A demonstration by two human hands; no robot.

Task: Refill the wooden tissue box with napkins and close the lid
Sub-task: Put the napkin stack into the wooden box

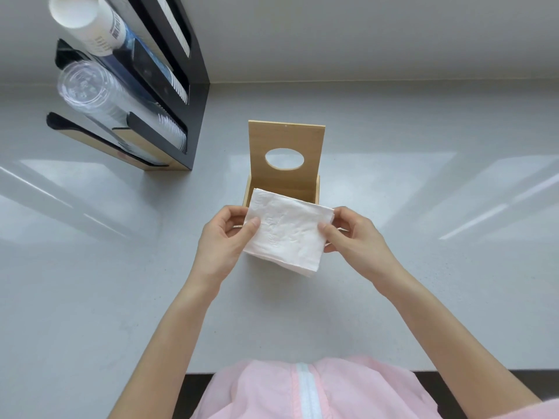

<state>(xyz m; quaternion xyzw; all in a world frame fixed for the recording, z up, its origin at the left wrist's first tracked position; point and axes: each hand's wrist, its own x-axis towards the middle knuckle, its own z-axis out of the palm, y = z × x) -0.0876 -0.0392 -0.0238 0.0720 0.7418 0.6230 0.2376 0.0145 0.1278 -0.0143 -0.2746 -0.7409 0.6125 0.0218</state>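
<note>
Loading step: left hand (225,237) and right hand (352,234) pinch the napkin stack (287,231) by its side edges, just above the wooden tissue box (314,189), lid (286,148) upright at far side. Next, likely: square stack, lower inside.

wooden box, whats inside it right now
Only bare inner back wall shows in the wooden box; its lid stands open. The napkin stack, held by both hands, covers the rest, including the bottom.
</note>
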